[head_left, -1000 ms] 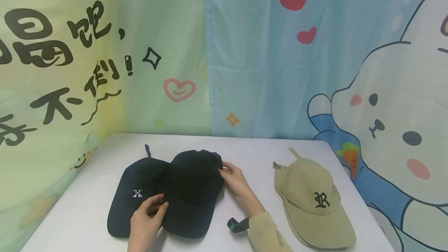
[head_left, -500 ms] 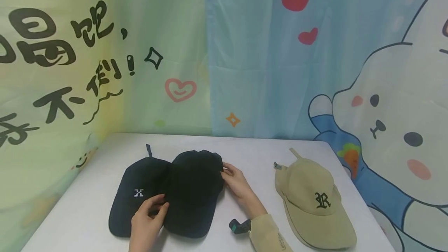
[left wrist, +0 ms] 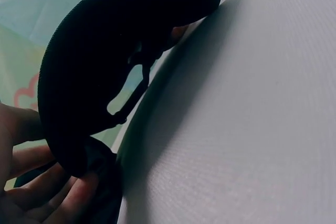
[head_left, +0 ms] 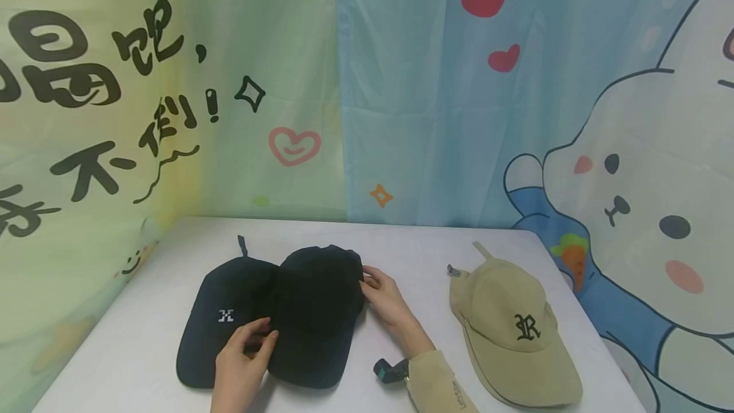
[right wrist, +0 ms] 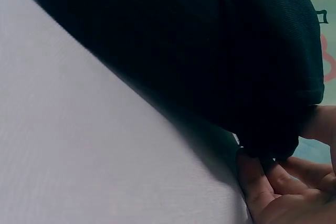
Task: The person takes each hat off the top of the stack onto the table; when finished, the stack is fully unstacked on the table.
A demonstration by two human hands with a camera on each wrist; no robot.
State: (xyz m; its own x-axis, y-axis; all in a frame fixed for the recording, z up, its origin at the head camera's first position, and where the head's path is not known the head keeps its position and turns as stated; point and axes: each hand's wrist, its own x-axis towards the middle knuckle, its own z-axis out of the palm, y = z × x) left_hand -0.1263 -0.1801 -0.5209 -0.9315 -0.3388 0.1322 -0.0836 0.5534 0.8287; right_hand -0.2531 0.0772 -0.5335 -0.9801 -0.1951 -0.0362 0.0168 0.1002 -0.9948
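Observation:
Two dark caps lie side by side on the white table. A plain black cap (head_left: 315,317) partly overlaps a black cap with a small white emblem (head_left: 201,343) on its left. My left hand (head_left: 241,355) pinches the left edge of the plain cap's brim between thumb and fingers; its strap opening shows in the left wrist view. On the cap's far right side, my right hand (head_left: 387,298) pinches the crown's edge, and the right wrist view shows fingers (right wrist: 283,182) under the fabric. Farther right lies a beige cap (head_left: 507,311) with a black letter R.
The white table (head_left: 418,253) is backed by a printed curtain (head_left: 401,81). A dark wrist device (head_left: 390,370) sits at my right sleeve, between the plain black cap and the beige cap.
Only a slight shift of the head view shows. Both hands keep their hold on the plain black cap, which stays nearly still.

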